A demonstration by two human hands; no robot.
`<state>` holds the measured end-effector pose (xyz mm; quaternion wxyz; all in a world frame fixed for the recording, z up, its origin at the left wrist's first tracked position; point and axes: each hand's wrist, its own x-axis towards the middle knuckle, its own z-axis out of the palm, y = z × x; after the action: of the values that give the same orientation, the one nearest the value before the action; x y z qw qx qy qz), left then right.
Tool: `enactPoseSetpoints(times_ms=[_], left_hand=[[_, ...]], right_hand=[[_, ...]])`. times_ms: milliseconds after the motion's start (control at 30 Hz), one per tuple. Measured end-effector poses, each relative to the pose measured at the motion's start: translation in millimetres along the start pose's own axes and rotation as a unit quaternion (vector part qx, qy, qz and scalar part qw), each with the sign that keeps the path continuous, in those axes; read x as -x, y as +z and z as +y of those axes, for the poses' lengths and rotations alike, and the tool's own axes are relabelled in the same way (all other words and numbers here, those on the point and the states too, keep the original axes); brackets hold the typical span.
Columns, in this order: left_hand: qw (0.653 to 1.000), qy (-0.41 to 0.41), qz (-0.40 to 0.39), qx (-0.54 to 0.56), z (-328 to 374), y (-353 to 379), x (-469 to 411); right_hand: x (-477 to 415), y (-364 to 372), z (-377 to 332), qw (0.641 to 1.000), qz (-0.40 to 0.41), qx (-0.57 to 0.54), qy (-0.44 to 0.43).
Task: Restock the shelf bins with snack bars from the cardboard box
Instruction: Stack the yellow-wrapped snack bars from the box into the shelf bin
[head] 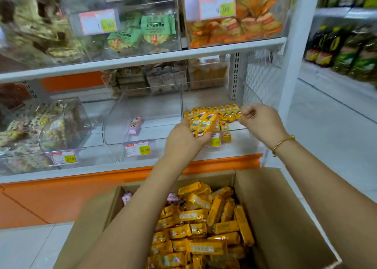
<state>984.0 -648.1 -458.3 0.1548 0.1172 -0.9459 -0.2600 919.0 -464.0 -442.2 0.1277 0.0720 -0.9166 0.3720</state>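
Bars in hand: the left hand point(183, 140) grips a small stack of yellow snack bars point(201, 126), fingers curled under and thumb on top, right at the front lip of the right-hand bin point(204, 97).
Right hand: the right hand point(260, 123) hovers at that bin's right side, fingers point(247, 112) loosely curled just beside the row of bars already laid in point(222, 109); whether they pinch a wrapper edge, I cannot tell.
Cardboard box: the cardboard box point(265, 207) sits open below the shelf, between the forearms, heaped with more yellow bars point(204, 228).
Middle bin: one lone pink bar point(135, 124) lies in the middle bin point(142, 103).
Weight: light, by my reckoning, since several sit easily in one hand.
Surface: the wrappers are glossy and probably slick against each other, so a loose stack could fan out and spill.
Stiffness: each bar looks fairly rigid along its length, though likely crumbly inside; firm pressure, no crushing.
Where to hold: across the long flat sides of the stack, squeezing the bars together, rather than by the crimped ends.
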Motion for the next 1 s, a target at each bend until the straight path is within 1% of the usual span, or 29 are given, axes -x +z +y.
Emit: enactPoseSetpoints(times_ms=[67,133,167,233,300,333,400,500,600,700,800,933,1000], left_hand=[[1.0,-0.005,-0.025,0.008,18,14,-20],[0.999,-0.007,-0.045,0.007,38,26,-37],[0.998,-0.008,-0.062,-0.005,49,30,-44],[0.992,-0.015,-0.123,-0.018,69,42,-57],[0.983,-0.032,-0.181,-0.004,86,57,-72],[0.979,-0.045,-0.2,0.005,91,65,-79],[0.974,-0.065,-0.215,0.015,98,84,-92],[0.966,-0.092,-0.243,0.005,107,108,-107],[0.944,-0.1,-0.311,-0.044,115,115,-120],[0.916,-0.109,-0.38,-0.068,123,115,-127],[0.908,-0.09,-0.394,-0.109,122,121,-133],[0.918,-0.033,-0.352,-0.178,108,131,-144],[0.926,-0.01,-0.329,-0.185,99,133,-147]], right_hand=[[-15,-18,21,0.992,-0.035,0.123,0.01],[-18,-30,39,0.982,-0.068,0.176,0.009],[-18,-33,46,0.982,-0.076,0.173,0.008],[-17,-34,57,0.988,-0.087,0.128,0.004],[-19,-32,62,0.99,-0.099,0.093,-0.029],[-20,-30,63,0.989,-0.102,0.095,-0.044],[-24,-28,67,0.989,-0.091,0.097,-0.061],[-27,-29,74,0.993,-0.074,0.061,-0.07],[-27,-28,82,0.99,-0.086,0.067,-0.085],[-28,-29,90,0.989,-0.096,0.068,-0.089],[-29,-29,93,0.988,-0.1,0.069,-0.095],[-32,-26,97,0.987,-0.096,0.076,-0.101],[-33,-25,97,0.987,-0.09,0.085,-0.104]])
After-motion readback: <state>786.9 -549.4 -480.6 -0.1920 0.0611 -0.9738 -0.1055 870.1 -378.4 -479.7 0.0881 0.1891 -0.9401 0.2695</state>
